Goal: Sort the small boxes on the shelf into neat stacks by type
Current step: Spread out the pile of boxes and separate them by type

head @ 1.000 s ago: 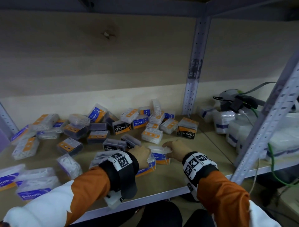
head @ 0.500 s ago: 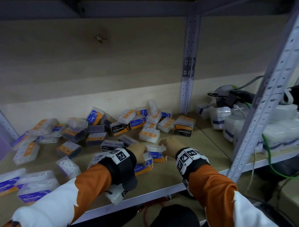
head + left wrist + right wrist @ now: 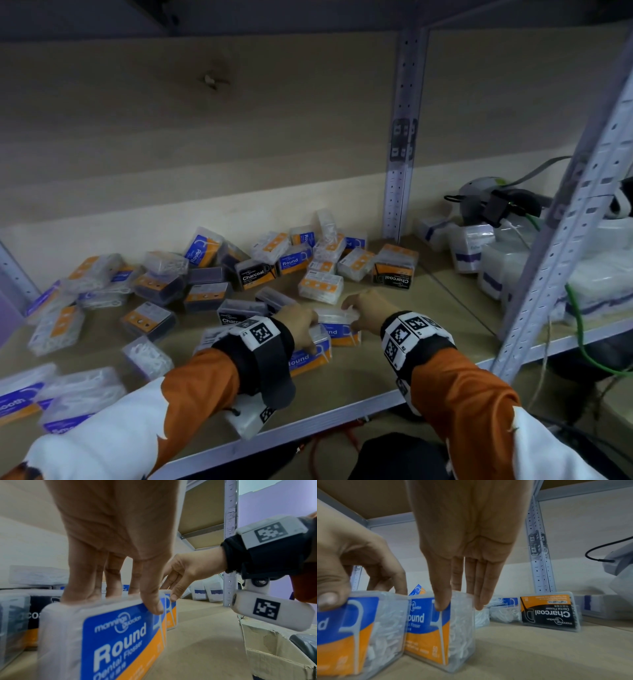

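Two clear boxes with blue and orange "Round" labels stand upright side by side near the front of the wooden shelf (image 3: 394, 373). My left hand (image 3: 308, 337) (image 3: 123, 600) grips the nearer Round box (image 3: 310, 359) (image 3: 120, 635) from above, thumb on its label and fingers behind. My right hand (image 3: 352, 313) (image 3: 459, 601) pinches the other Round box (image 3: 339, 334) (image 3: 428, 626) the same way. Several more small boxes lie jumbled behind, among them a black Charcoal box (image 3: 394, 274) (image 3: 549, 612).
Boxes labelled "Smooth" (image 3: 20, 401) lie at the front left. White packs (image 3: 472, 246) and cables fill the bay to the right, past a metal upright (image 3: 400, 171). Another upright (image 3: 565, 240) stands at the front right. A cardboard carton (image 3: 274, 655) sits below the shelf.
Both hands stay on the two Round boxes near the shelf front. The head view has shifted a little to the right; the boxes have barely moved.
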`<state>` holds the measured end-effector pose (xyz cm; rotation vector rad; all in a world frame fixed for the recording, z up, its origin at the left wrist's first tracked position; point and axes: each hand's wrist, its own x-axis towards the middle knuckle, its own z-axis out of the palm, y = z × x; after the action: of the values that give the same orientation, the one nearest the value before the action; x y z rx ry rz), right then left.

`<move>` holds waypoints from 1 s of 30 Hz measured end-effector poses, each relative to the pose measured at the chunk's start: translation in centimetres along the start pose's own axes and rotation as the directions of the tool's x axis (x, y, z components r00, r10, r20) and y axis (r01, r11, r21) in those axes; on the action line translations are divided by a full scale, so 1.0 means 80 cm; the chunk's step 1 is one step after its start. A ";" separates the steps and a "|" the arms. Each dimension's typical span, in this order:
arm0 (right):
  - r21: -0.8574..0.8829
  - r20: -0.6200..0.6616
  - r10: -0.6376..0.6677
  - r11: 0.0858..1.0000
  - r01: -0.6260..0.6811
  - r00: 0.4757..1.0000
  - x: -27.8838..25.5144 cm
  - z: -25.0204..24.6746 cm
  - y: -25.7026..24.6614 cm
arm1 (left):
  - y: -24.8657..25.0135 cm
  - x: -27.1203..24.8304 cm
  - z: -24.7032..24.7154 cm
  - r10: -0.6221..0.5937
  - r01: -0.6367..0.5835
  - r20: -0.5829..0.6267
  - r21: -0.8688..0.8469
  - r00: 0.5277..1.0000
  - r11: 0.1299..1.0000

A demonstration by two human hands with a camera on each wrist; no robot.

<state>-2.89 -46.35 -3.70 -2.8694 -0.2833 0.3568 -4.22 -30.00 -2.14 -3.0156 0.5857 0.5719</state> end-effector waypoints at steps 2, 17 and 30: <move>-0.001 -0.007 -0.002 1.000 0.002 1.000 0.001 0.001 0.001 | 0.000 0.001 0.000 0.002 -0.002 0.000 -0.002 1.000 1.000; 0.048 0.057 -0.032 0.998 0.029 0.998 0.007 -0.008 0.013 | -0.016 0.011 -0.018 0.105 -0.105 0.103 -0.004 0.989 0.994; -0.058 -0.176 0.202 0.975 -0.215 0.963 0.054 -0.084 0.062 | -0.139 0.054 -0.127 -0.017 0.042 -0.130 0.197 0.991 0.979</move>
<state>3.77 -51.49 0.41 -2.9891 0.0387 0.1388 7.15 -22.08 5.21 -2.8795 0.5650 0.2987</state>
